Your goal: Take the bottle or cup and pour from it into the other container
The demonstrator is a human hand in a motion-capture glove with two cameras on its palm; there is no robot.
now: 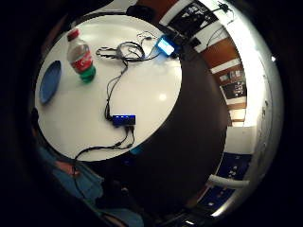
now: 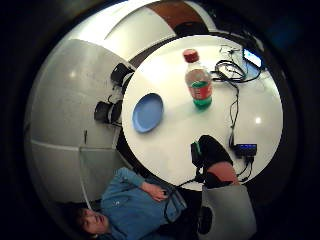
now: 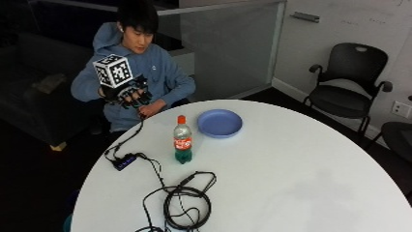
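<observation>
Your gloved right hand (image 3: 126, 94) is raised in the air over the table's edge in front of your chest, well apart from everything on the round white table (image 3: 289, 183). Its fingers hang loosely and hold nothing; one gloved finger (image 2: 212, 150) shows in the thumb-side palm view, straightened out over the tabletop.

The plastic soda bottle (image 3: 183, 140) stands upright on the table, back from the edge nearest you, with its red cap on, a red label around its middle and a green base. The blue plate (image 3: 219, 123) lies flat just beside the bottle, close to the edge on your side; the two are near each other but do not touch.

A small black hub with blue lights (image 3: 125, 161) sits near the edge at your right, with a cable running from it up to your hand. A loose coil of black cables (image 3: 183, 200) lies further across the table, beyond the bottle. Your bare left hand (image 3: 151, 109) rests at the table's edge, just below the gloved one.
</observation>
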